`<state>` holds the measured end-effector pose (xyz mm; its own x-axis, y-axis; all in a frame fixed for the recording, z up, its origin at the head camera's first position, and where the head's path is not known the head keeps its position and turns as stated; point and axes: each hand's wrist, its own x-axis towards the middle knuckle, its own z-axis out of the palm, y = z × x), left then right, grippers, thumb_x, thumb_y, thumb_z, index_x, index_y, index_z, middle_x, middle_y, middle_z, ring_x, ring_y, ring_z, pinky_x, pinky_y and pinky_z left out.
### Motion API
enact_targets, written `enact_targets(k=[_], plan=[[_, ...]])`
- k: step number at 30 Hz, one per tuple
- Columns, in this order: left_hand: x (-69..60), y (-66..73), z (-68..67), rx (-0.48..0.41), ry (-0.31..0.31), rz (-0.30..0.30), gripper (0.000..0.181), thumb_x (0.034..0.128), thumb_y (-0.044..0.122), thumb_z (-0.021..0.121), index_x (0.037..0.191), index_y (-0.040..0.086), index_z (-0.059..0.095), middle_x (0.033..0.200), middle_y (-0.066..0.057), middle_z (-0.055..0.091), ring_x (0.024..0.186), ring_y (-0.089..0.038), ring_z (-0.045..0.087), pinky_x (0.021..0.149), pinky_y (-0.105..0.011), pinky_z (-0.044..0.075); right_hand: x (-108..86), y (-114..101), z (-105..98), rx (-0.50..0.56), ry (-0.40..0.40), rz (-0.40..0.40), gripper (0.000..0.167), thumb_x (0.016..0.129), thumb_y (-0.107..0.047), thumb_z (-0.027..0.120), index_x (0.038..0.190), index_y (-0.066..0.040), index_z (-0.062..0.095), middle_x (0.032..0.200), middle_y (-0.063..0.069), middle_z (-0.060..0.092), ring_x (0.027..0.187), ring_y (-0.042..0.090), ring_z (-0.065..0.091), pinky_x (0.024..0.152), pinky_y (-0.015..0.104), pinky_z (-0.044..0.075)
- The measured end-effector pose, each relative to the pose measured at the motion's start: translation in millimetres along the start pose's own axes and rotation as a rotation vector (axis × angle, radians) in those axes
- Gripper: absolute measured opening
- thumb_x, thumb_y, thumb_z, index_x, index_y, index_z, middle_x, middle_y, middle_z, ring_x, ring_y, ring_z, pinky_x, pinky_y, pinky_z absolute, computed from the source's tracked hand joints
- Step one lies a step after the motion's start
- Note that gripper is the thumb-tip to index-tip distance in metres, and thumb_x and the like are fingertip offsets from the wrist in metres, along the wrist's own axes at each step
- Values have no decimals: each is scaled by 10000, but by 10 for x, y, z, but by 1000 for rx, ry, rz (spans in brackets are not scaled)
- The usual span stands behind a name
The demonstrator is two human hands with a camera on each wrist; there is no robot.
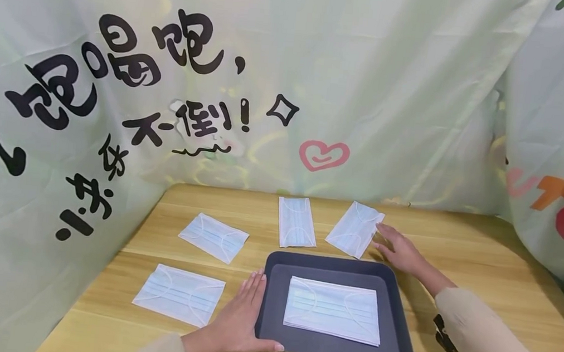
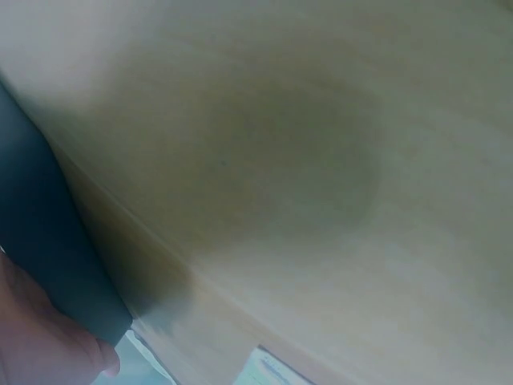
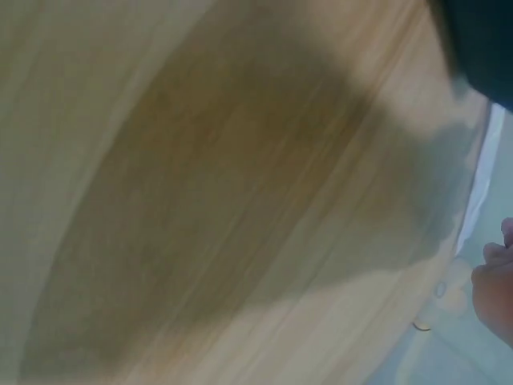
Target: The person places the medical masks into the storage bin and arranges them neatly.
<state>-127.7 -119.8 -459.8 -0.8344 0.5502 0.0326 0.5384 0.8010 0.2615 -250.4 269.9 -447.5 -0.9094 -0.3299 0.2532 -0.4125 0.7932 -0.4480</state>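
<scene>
Our left hand [image 1: 235, 324], fingers straight, seemingly steadies the tray [image 1: 327, 349]; behind it, our right hand [image 1: 400, 253], fingers parted, meets a mask [image 1: 355, 229].
</scene>
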Motion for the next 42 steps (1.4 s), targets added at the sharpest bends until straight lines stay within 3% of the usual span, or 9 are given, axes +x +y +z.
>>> enact_targets(k=[9, 21, 36, 42], plan=[[11, -16, -6, 10, -8, -16, 1250, 667, 838, 477, 1458, -63, 124, 1540, -237, 94, 1434, -349, 100, 1148, -447, 215, 33, 98, 74, -58, -144, -36, 534, 903, -148, 579, 1327, 126, 405, 1377, 373, 338, 1274, 597, 213, 993, 735, 155], [3, 7, 29, -3, 2, 4, 1243, 675, 843, 457, 1450, -76, 141, 1527, -260, 126, 1422, -375, 135, 1132, -477, 236, -11, 130, 137, -106, -181, -99, 523, 910, -180, 567, 1307, 132, 430, 1347, 358, 399, 1258, 573, 287, 978, 711, 212], [4, -2, 1, -9, -2, -7, 1243, 672, 831, 481, 1456, -67, 126, 1535, -248, 107, 1429, -361, 116, 1142, -465, 222, 3, 95, 140, -35, -182, -19, 512, 936, -173, 530, 1282, 187, 414, 1396, 386, 298, 1295, 566, 216, 1033, 673, 181], [11, -10, 1, 18, 15, -1, 1242, 674, 844, 456, 1452, -72, 140, 1531, -252, 122, 1428, -357, 129, 1139, -458, 236, -24, 122, 135, -75, -192, -3, 533, 941, -231, 522, 1274, 176, 438, 1371, 370, 359, 1289, 543, 267, 1041, 656, 200]])
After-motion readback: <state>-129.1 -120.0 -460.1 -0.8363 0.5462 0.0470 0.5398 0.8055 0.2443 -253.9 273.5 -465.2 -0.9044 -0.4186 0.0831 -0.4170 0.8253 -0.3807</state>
